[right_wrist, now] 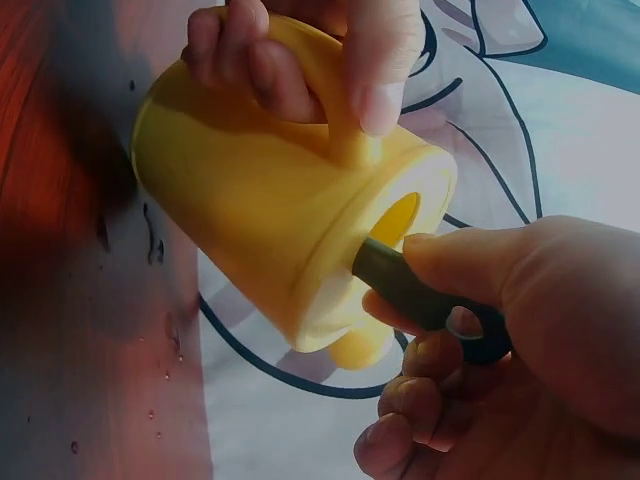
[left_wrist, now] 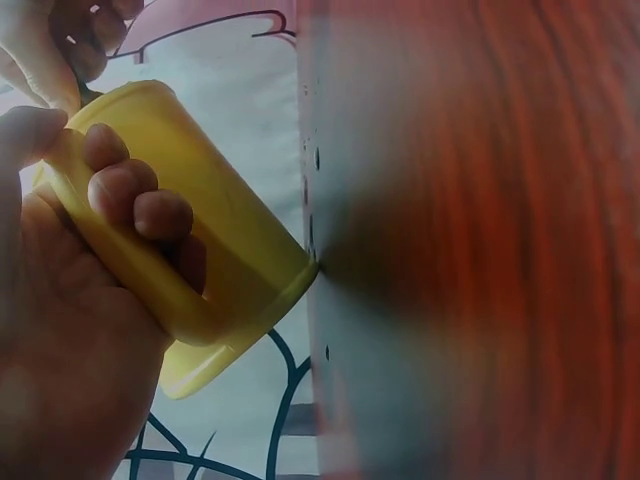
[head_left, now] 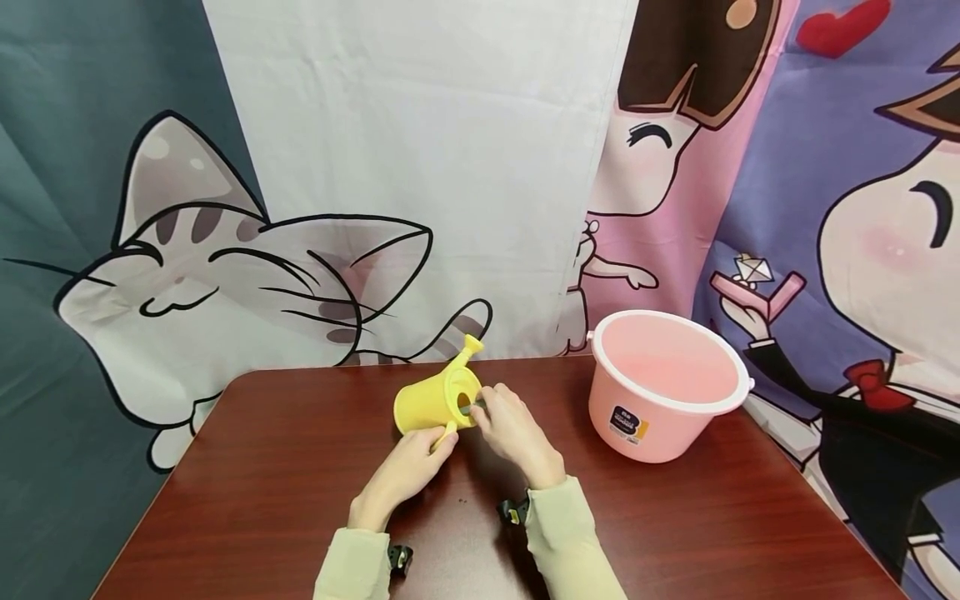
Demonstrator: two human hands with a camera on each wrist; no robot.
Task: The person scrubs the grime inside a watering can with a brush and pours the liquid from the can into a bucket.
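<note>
A yellow watering can (head_left: 422, 407) lies tilted over the table, its spout pointing up and away and its open top facing right. My left hand (head_left: 408, 468) grips the can's handle, its fingers curled round it in the left wrist view. My right hand (head_left: 517, 431) pinches a dark tool handle (right_wrist: 405, 287) with a hole near its end. The tool's front part goes through the opening in the can's top and is hidden inside, so I cannot tell its kind. The lower edge of the can's base is right at the tabletop in the left wrist view.
A pink bucket (head_left: 637, 421) with a white rim stands to the right on the dark red-brown wooden table (head_left: 300, 467). Small water drops (right_wrist: 152, 414) dot the tabletop near the can. Behind the table hangs a cartoon-printed cloth (head_left: 450, 167).
</note>
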